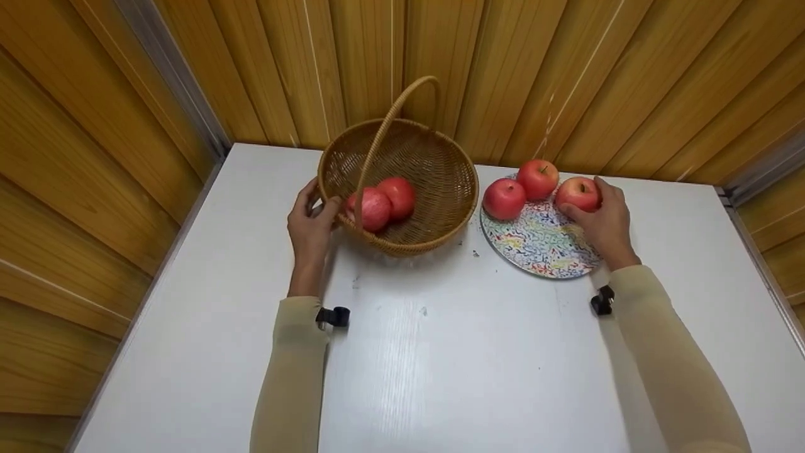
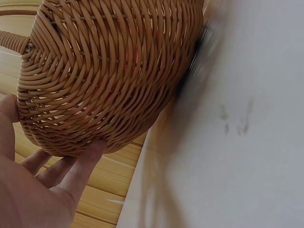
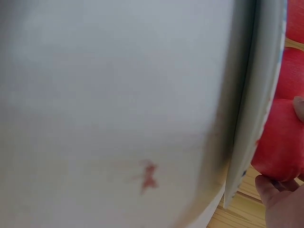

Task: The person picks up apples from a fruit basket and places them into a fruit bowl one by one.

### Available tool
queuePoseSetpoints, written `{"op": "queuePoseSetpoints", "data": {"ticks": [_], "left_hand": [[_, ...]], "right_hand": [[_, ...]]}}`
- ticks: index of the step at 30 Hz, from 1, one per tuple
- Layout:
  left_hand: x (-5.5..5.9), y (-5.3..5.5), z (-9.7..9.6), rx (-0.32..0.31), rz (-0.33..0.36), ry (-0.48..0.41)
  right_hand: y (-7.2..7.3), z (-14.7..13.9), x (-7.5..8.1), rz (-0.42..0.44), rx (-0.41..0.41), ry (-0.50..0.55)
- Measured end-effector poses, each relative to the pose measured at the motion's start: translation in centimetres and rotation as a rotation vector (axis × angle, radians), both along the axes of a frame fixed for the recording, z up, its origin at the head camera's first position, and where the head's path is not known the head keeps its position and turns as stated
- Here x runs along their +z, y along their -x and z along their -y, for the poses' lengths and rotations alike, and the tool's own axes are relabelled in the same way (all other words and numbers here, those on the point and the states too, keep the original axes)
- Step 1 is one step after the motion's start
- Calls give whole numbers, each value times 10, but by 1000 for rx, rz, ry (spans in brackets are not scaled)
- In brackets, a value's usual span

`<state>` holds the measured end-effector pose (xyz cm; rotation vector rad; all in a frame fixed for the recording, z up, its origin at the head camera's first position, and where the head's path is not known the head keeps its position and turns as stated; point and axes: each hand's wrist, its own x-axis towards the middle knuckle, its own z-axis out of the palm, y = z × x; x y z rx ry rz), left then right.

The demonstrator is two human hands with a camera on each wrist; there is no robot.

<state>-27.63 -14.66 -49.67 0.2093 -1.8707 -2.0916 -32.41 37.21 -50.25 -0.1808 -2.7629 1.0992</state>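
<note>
On the left, a brown wicker basket [image 1: 453,207] with an arched handle has two red apples [image 1: 372,211] inside. My left hand [image 1: 312,217] holds its left side, thumb at the rim; in the left wrist view the fingers [image 2: 85,161] lie along the woven outer wall. To the right, a round plate [image 1: 541,248] with a multicoloured speckled pattern bears three red apples. My right hand [image 1: 607,220] grips the rightmost apple [image 1: 575,193] between thumb and fingers, at the plate's right edge. The two other apples [image 1: 504,199] sit beside it, touching each other.
Both basket and plate stand near the back of a white table [image 1: 440,365], close to a wood-panelled wall [image 1: 503,75]. A black wrist device [image 1: 333,317] sits at the left cuff, another black device [image 1: 602,301] at the right cuff.
</note>
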Motion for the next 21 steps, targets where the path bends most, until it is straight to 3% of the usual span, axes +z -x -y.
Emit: {"op": "queuePoseSetpoints", "data": {"ticks": [12, 21], "left_hand": [[0, 2, -3, -19, -22, -10], [0, 1, 0, -5, -29, -11]], "right_hand": [[-2, 1, 5, 34, -25, 10], [-6, 12, 25, -98, -27, -16]]}}
